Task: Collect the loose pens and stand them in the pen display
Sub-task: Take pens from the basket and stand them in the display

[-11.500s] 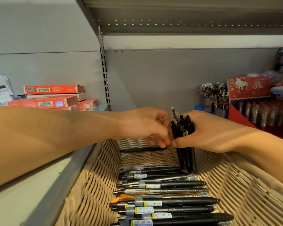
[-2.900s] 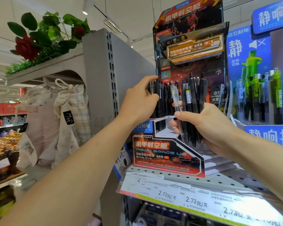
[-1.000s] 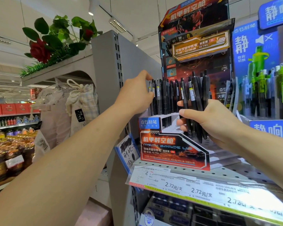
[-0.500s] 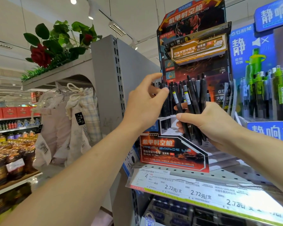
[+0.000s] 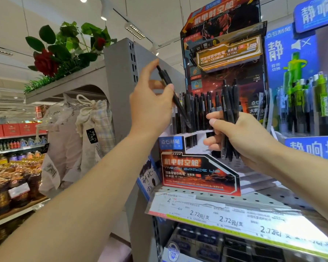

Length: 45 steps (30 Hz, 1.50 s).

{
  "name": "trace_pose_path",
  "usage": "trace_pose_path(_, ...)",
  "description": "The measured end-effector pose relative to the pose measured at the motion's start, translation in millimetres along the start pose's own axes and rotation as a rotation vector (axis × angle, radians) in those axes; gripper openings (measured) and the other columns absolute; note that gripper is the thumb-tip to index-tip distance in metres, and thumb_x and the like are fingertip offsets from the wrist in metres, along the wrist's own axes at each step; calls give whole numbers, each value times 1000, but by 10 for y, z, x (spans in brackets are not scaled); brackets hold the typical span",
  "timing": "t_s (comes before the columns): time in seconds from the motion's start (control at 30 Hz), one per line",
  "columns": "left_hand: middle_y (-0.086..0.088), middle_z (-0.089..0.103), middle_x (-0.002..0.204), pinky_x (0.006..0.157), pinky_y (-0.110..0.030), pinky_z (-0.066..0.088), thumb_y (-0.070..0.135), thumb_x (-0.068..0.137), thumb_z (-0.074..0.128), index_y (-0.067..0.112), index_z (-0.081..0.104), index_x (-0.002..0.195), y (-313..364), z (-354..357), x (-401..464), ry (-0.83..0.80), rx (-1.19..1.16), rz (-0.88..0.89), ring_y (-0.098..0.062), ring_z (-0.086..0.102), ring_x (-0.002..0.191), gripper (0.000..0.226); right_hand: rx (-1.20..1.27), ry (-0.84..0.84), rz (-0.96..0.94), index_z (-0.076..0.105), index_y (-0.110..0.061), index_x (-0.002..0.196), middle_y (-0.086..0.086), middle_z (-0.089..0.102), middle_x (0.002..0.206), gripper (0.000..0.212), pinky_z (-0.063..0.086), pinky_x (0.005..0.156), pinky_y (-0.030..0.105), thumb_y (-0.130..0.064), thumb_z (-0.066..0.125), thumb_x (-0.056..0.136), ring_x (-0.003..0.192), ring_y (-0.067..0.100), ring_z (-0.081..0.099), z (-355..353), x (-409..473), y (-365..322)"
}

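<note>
The black-and-orange cardboard pen display [image 5: 197, 171] stands on a perforated shelf, with a row of black pens [image 5: 199, 110] upright in its back tier. My left hand [image 5: 150, 104] pinches one black pen [image 5: 176, 101], tilted, its tip pointing down toward the display's left side. My right hand [image 5: 242, 137] grips a bundle of several black pens [image 5: 229, 103] upright in front of the display's middle.
A blue display with green-capped pens [image 5: 311, 103] stands right beside it. Price labels [image 5: 225, 218] line the shelf edge. A grey shelf end panel [image 5: 119, 87] rises at the left, with cloth bags [image 5: 91, 125] hanging beyond and artificial roses [image 5: 51, 59] on top.
My left hand has drawn one pen out of the bundle and lifted it up and left, tilted over the display. My right hand stays put with the bundle.
</note>
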<state>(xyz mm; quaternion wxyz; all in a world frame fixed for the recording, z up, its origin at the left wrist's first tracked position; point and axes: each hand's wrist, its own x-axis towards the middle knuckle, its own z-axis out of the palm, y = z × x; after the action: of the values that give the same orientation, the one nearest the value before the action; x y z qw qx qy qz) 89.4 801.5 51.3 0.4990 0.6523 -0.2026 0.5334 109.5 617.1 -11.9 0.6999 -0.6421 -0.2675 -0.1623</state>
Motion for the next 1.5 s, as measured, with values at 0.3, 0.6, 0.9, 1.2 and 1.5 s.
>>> trace_pose_path(0.3, 12, 65, 87, 77, -42, 61, 23, 92, 68, 42, 50, 128, -99, -71, 25, -38, 279, 143, -11, 68, 82, 45, 45, -80, 30, 55, -25, 112, -3, 55, 61, 12, 40, 42, 25, -15, 52, 105, 44, 13, 45, 20, 1, -3)
trace_pose_path(0.6, 14, 64, 81, 74, -31, 58, 25, 94, 65, 35, 55, 130, -180, 30, 39, -158, 421, 126, -6, 66, 73, 39, -70, -67, 7, 55, -19, 103, 0, 59, 70, 3, 41, 43, 24, -16, 54, 104, 47, 12, 48, 3, -30, -26)
trace_pose_path(0.9, 7, 64, 65, 56, -22, 44, 30, 87, 58, 41, 49, 136, -152, 39, 44, -279, 611, 112, -5, 60, 64, 51, -62, -65, -3, 59, -26, 106, 3, 59, 73, 12, 44, 46, 23, -14, 57, 103, 52, 12, 53, 3, -30, -28)
trace_pose_path(1.2, 5, 65, 67, 61, -31, 51, 33, 86, 55, 41, 48, 133, -131, -2, 80, -403, 676, 8, -13, 64, 66, 48, -51, -53, -5, 60, -19, 108, -3, 62, 62, 9, 46, 48, 24, -13, 61, 101, 55, 12, 59, 2, -30, -36)
trace_pose_path(1.5, 16, 62, 70, 58, -14, 39, 31, 92, 57, 41, 47, 140, -156, 75, -189, -273, 456, 47, 8, 58, 73, 51, 21, -40, 7, 67, -12, 111, 13, 73, 100, 15, 56, 53, 23, -14, 69, 96, 67, 16, 74, 35, -62, -83)
